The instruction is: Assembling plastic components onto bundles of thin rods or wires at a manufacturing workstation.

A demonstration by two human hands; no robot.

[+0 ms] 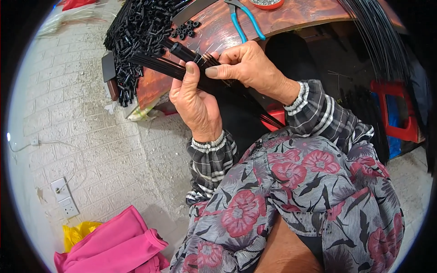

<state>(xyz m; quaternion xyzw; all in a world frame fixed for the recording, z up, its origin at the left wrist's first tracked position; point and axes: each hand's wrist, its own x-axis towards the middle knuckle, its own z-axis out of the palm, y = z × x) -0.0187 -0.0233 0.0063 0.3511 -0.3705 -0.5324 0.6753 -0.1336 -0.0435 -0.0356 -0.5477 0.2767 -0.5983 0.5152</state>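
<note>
— What do I have around the edges here?

— I see blue-handled pliers (pixel 246 20) on the reddish tabletop (pixel 291 18), a red dish (pixel 266 3) just above them, and a heap of short black tubes (pixel 136 32) spilling off the table's left end.

— And lower down?

— Pink cloth (pixel 116 245) over something yellow (pixel 75 234), a white power strip (pixel 64 196) on the brick floor, a red stool (pixel 400 109) at right.

Even, soft daylight; sharp centre, fisheye bending and dark rim.

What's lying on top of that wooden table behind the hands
On the wooden table lie a heap of small black tubes, blue-handled pliers and a red dish, cut off by the frame. What lies beneath the heap is covered.
</note>
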